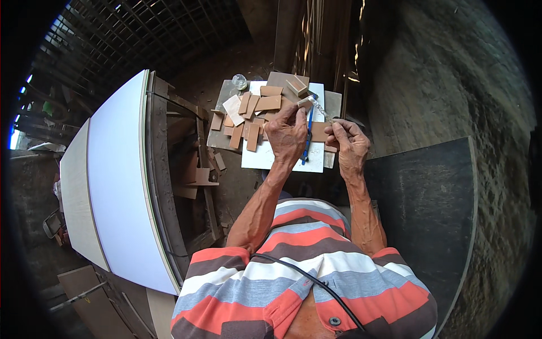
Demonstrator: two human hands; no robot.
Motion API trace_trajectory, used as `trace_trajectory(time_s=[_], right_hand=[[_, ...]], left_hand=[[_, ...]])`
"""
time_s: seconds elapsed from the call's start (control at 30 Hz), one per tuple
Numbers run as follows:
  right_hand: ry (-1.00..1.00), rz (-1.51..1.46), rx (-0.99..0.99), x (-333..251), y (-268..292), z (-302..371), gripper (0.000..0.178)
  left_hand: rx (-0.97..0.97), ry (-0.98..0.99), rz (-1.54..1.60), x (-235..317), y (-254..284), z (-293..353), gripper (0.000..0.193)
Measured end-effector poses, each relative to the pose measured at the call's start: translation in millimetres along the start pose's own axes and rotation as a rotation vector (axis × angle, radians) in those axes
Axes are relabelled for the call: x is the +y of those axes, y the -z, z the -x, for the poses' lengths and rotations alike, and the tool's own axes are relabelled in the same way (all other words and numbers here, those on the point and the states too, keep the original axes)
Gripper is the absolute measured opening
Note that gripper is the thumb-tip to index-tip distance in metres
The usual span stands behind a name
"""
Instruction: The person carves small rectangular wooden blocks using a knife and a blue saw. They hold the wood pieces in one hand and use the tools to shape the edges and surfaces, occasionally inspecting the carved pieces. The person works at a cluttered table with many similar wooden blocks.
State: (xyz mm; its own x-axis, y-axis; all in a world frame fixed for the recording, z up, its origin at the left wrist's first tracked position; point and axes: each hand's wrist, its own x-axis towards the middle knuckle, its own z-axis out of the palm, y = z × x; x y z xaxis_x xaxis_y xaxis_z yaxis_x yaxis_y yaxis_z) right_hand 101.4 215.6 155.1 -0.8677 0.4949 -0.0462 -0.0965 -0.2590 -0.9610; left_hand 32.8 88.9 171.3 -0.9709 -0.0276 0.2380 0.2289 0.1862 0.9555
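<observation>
My left hand is closed, pinching a small flat wooden piece between thumb and fingers. My right hand pinches a thin stick-like tool with a whitish, shiny end, which reaches up to the wooden piece; its exact kind is hard to make out. Below both hands lies a white board, with a long blue tool on it, partly hidden. Left of my left hand are several loose brown wooden pieces, some overlapping. A small block of joined pieces stands just beyond my hands.
A clear round container stands at the work surface's far left. A large white curved panel leans at my left, beside a wooden frame holding scraps. A dark board stands at my right, near a rough wall. A black cable crosses my shirt.
</observation>
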Motion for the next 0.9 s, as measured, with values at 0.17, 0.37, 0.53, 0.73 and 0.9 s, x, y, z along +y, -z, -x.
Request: trace_trajectory(time_s=[0.17, 0.37, 0.53, 0.73, 0.9], right_hand=[[0.027, 0.060, -0.001, -1.9, 0.9, 3.6, 0.015], [0.102, 0.108, 0.061, 0.2, 0.5, 5.1, 0.015], [0.116, 0.147, 0.167, -0.4, 3.1, 2.0, 0.015], [0.140, 0.157, 0.138, -1.6, 0.0, 6.0, 0.015], [0.116, 0.212, 0.076, -3.1, -1.9, 11.0, 0.015]], left_hand=[[-0.005, -0.041, -0.016, 3.0, -3.0, 3.6, 0.019], [0.009, -0.119, -0.017, 7.0, -6.8, 7.2, 0.018], [-0.010, -0.125, -0.017, -0.6, -8.8, 7.0, 0.018], [-0.029, -0.120, -0.052, -1.0, -11.9, 8.5, 0.018], [-0.051, -0.101, -0.060, 0.0, -12.2, 7.1, 0.015]])
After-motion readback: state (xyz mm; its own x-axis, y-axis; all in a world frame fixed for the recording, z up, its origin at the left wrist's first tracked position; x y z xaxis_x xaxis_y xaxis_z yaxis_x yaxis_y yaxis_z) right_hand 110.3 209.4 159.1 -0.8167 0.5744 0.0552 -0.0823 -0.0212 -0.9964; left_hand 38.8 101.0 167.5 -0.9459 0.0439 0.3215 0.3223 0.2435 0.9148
